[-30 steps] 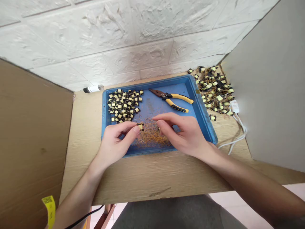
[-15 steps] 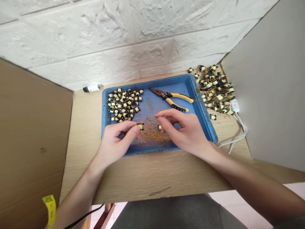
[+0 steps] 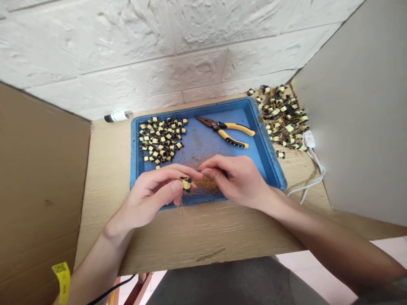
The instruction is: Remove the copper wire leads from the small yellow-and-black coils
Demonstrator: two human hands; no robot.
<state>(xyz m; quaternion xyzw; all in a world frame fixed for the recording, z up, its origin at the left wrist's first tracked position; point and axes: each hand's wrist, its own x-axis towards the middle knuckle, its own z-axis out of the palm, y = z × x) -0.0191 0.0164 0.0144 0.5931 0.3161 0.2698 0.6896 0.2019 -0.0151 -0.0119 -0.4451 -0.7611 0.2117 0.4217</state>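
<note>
Pinched between my left hand's thumb and fingers is a small yellow-and-black coil, held just above the near edge of the blue tray; my right hand closes its fingertips beside it over the tangle of copper wire. Pliers lie in the tray, which sits on a pale wooden table against a white brick wall, cardboard panels on either side.

My left hand and right hand: bare, no rings, no gloves. Forearms unsleeved. I wore grey trousers; no watch showed.
</note>
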